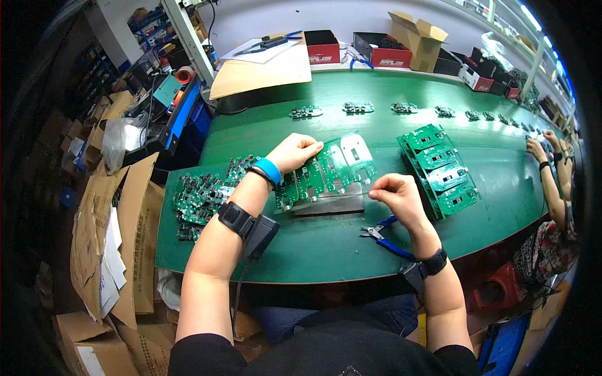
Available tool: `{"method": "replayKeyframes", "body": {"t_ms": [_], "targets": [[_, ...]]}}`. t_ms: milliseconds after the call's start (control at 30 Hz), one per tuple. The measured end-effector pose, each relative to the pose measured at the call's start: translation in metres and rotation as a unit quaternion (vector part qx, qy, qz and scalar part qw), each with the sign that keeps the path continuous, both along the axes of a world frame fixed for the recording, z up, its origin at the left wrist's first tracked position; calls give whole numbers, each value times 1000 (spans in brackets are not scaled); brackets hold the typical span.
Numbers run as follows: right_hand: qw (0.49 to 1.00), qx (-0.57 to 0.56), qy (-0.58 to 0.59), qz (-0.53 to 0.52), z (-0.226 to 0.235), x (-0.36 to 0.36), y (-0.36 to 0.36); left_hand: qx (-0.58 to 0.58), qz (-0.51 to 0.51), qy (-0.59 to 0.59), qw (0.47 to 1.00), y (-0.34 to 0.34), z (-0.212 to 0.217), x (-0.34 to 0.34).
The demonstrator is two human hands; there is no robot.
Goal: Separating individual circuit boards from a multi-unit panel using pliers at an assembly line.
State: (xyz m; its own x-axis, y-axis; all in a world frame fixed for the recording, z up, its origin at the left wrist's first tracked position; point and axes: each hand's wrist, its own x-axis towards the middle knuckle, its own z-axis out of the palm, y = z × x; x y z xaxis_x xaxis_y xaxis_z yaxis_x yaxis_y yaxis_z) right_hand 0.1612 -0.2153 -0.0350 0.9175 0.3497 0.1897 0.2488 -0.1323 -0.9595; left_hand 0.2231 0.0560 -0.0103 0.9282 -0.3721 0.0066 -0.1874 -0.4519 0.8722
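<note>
Steadying a green circuit-board panel (326, 168) propped on a grey metal block (329, 203) at mid-bench: left hand (293, 152) curled over its upper left edge, right hand (395, 193) pinched shut on something thin, too small to identify, at the panel's right end. Risk: uneven pressure may tip the panel off the block; a slip may knock the board stack (439, 169) alongside. Blue-handled cutters (387, 238) lie under the right wrist and could be swept off.

long green workbench (326, 250); pale wall (351, 15) behind; cardboard boxes (94, 213) on floor left; ceiling strip lights (532, 17) right
</note>
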Motion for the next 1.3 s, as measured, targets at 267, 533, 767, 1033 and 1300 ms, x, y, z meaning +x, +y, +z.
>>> {"method": "replayKeyframes", "body": {"t_ms": [267,533,767,1033,1300], "targets": [[845,-319,-410,-125,19,-30,3,5,0,71,997,18,-9,-8],[842,-281,-461,0,37,5,44,78,-69,56,993,16,36,-31],[950,-257,-174,44,49,23,51,3,-79,70,994,21,39,-55],[911,-266,-313,-31,43,18,47,93,-75,-60,991,12,26,-50],[884,-296,-362,-6,35,10,48,106,-73,-64,990,5,18,-48]]}}
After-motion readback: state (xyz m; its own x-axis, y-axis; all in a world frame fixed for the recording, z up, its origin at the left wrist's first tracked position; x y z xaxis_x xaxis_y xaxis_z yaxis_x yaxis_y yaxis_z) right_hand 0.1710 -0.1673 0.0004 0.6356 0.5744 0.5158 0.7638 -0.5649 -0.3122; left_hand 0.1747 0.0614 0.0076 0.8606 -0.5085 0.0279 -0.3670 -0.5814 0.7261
